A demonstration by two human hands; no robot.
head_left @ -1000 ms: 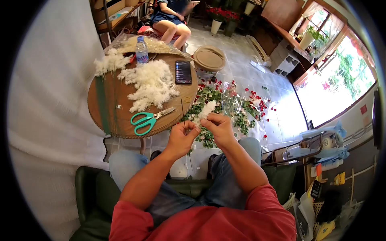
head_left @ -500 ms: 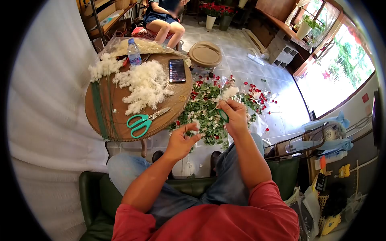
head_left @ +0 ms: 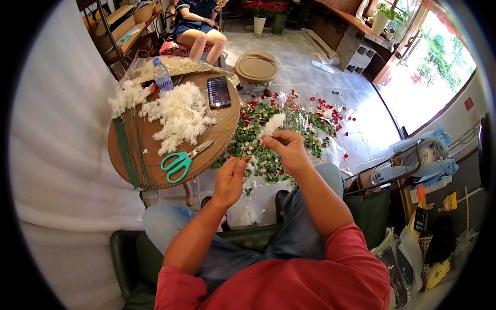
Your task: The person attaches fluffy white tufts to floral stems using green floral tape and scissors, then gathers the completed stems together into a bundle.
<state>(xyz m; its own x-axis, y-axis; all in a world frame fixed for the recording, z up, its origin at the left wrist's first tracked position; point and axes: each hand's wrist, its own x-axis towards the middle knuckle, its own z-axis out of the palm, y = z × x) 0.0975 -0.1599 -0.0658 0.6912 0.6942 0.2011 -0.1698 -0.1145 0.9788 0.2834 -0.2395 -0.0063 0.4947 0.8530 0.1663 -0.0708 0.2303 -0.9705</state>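
My right hand point(head_left: 289, 152) is closed in a pinch at the base of a white feathery sprig point(head_left: 274, 124). The roll of green tape seen in that hand before is now mostly hidden by the fingers. My left hand point(head_left: 231, 180) is lower and to the left, its thumb and fingers pressed together on a thin dark wire point(head_left: 243, 150). A bit of white fluff point(head_left: 252, 164) shows beside its fingertips. On the round wooden table point(head_left: 206, 129) are a heap of white feathery sprigs point(head_left: 178, 111), teal-handled scissors point(head_left: 178, 164) and a bundle of green wires point(head_left: 126, 150).
A water bottle point(head_left: 162, 76) and a phone point(head_left: 219, 93) stand and lie on the table. Leaves and red petals point(head_left: 279, 165) cover the floor ahead. Behind them is a round stool point(head_left: 256, 66), with a seated person point(head_left: 199, 31) at the back left.
The right hand has moved left and slightly down with the sprig, closer to the left hand. The left fingers have closed together, and the camera view has shifted a little.
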